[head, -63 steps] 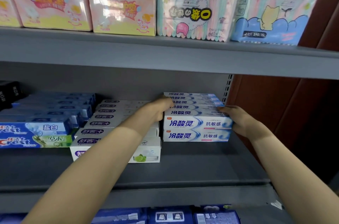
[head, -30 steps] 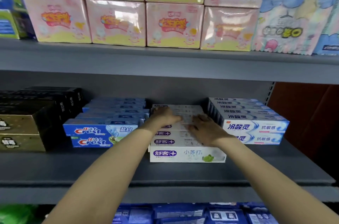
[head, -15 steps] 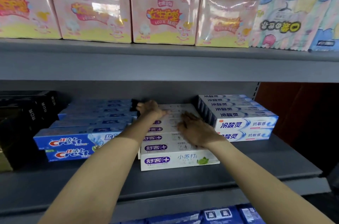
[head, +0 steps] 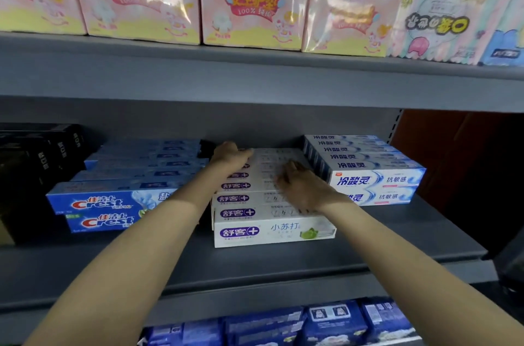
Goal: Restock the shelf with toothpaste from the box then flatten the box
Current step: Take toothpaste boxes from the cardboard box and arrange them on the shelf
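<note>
1. The toothpaste is on the middle shelf (head: 255, 263): white cartons (head: 272, 232) run in rows from near the front edge to the back wall, with blue Crest cartons (head: 99, 204) just beside them on the left and blue-and-white cartons (head: 377, 181) against the right end.
2. The left hand (head: 231, 157) lies on the back rows of the white cartons, fingers loosely bent over their tops. I cannot tell whether it grips one or only presses.
3. The right hand (head: 300, 187) rests palm-down on the middle rows, fingers spread and fairly straight, holding nothing.
4. To my eye this is tidying: both hands look to be squaring the white rows, so the stocking seems largely done here.
5. The supply box is nowhere in view, so whether it is empty I cannot say; flattening it looks to be ahead.
6. Pink packs (head: 252, 2) fill the shelf above.
</note>
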Motion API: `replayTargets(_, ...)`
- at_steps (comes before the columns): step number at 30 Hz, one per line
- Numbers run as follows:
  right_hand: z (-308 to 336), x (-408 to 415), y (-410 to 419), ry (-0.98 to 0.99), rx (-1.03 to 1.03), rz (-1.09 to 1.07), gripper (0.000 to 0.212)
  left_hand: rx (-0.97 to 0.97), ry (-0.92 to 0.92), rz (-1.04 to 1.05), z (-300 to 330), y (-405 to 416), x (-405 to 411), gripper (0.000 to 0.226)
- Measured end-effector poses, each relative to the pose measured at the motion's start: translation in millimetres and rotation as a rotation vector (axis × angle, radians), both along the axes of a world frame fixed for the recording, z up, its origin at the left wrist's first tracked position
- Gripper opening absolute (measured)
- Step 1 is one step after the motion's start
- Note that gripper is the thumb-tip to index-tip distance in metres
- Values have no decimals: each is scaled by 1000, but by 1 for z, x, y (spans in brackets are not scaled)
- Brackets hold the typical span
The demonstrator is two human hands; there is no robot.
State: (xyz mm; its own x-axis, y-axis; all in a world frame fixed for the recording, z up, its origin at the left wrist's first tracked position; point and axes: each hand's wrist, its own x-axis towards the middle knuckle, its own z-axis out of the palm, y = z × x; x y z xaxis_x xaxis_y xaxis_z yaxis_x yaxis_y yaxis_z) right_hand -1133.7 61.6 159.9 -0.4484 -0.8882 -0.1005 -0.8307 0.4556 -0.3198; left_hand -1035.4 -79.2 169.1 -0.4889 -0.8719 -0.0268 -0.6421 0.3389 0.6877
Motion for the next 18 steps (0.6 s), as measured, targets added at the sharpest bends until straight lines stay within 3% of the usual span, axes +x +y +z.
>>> replayTargets(3,2,-2,5,-28,-54,11,39,-71,-8,-27,2,12,5,44)
replayTargets(6,-6,0,16,25,-59,90,45,-139,-95,-84,-7,18,7,39)
replayTargets(10,-7,9,25,20,-31,119,53,-160,-189,-78,-17,27,9,52)
replayTargets(18,-3,10,30,73,1,119,56,-125,47,-89,-17,33,23,31)
